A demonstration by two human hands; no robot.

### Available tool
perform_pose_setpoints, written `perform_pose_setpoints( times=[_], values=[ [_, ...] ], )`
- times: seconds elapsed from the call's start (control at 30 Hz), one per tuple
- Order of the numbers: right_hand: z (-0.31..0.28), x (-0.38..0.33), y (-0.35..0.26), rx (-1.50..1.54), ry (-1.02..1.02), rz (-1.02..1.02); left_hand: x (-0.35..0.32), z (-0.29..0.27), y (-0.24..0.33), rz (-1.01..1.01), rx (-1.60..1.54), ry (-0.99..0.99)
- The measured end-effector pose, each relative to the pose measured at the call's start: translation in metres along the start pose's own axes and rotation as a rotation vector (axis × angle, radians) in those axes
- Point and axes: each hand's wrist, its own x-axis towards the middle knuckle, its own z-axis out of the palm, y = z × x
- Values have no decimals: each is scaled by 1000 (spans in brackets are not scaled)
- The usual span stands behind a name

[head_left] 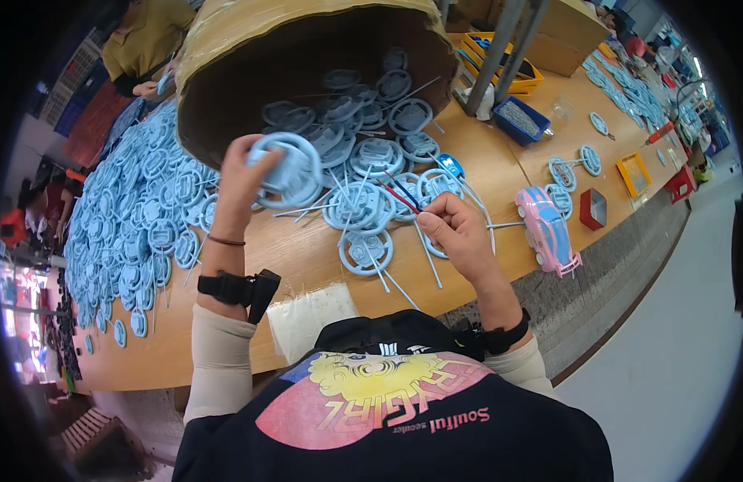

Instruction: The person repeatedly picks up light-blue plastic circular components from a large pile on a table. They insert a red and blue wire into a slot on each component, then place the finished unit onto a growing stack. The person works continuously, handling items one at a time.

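My left hand (240, 181) is closed on the rim of a light blue plastic toy steering wheel (297, 173), lifted above the table and blurred by motion. My right hand (461, 234) pinches a slim red and dark pointed tool (402, 195) whose exact kind I cannot make out. Between my hands lie several more blue wheels (363, 251) with thin pale rods sticking out. Others fill the mouth of a big cardboard box (307, 16) lying on its side, its opening toward me.
At left spreads a large heap of blue wheels (130, 217). To the right are a pink toy car (545, 229), a dark blue bin of small parts (521, 120), a red box (594, 210) and a yellow tray (633, 174). A co-worker (146, 44) stands at the far left.
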Motion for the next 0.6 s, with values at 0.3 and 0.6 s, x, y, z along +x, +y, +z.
perform_pose_setpoints(
  times=[0.3,0.6],
  values=[
    [40,21,20,-30,-130,9,-81,45,-49,-523,-882,-78],
    [39,28,33,-63,-118,-23,-98,54,-26,-591,-965,-410]
  ],
)
